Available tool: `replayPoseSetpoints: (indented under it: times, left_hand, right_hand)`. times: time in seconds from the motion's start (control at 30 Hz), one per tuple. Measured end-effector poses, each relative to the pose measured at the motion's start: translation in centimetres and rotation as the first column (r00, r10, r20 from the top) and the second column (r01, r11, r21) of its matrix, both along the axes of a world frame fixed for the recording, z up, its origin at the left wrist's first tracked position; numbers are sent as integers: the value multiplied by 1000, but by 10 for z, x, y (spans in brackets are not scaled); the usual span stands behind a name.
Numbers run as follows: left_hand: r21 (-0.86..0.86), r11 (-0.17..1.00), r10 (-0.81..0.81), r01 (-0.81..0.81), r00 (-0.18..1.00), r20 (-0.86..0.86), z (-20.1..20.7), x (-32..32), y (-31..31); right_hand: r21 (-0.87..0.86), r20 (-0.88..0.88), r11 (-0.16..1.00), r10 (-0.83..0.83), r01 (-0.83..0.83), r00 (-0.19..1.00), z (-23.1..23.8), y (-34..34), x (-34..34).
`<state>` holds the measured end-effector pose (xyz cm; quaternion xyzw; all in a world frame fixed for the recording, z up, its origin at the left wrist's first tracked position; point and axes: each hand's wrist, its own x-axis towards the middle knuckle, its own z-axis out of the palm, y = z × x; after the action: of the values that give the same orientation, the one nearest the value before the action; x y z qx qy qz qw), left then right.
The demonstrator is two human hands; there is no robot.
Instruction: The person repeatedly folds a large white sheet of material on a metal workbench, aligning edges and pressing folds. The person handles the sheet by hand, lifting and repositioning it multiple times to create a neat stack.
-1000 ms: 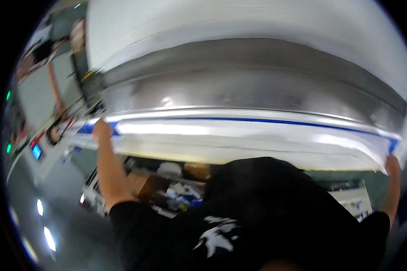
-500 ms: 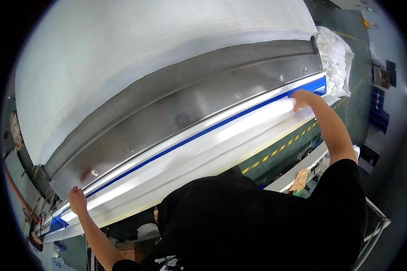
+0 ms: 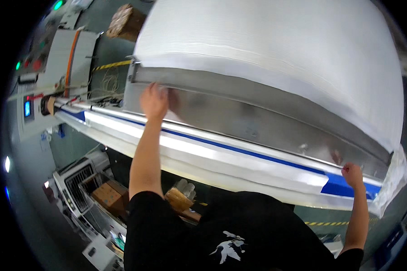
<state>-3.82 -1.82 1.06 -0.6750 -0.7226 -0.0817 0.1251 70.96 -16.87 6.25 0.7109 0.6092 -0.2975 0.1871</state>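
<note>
My left hand (image 3: pixel 153 102), smeared by motion, is over the left end of a bare grey metal plate (image 3: pixel 230 113); its fingers are too blurred to read. At the right end of a long white rail with a blue stripe (image 3: pixel 257 157), my right hand (image 3: pixel 352 175) has its fingers curled together beside the plate's near edge. Whatever may be between them is hidden. A white sheet (image 3: pixel 203 147) lies along the rail below the stripe, and a wider blue patch (image 3: pixel 335 186) shows beside the right hand.
A big white fabric roll (image 3: pixel 267 40) rises behind the plate. Bunched white material (image 3: pixel 391 180) hangs at the right end. At left are a control panel with a lit screen (image 3: pixel 28 108) and loose cables (image 3: pixel 111 83). Cardboard boxes (image 3: pixel 109 198) stand at lower left.
The view has swung toward the left end of the machine. My left hand has moved from the rail's left end onto the metal plate; my right hand is now at the plate's near edge.
</note>
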Motion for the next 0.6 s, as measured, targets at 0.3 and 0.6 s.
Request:
replayPoseSetpoints:
  times: [0.3, 0.6]
  left_hand:
    - [157, 987, -80, 43, 968, 238, -24, 19, 16]
    - [97, 995, -74, 39, 919, 388, -20, 32, 24]
  right_hand:
    - [185, -357, 938, 343, -294, 869, 32, 176, -311]
    - [547, -539, 789, 587, -279, 604, 18, 329, -577]
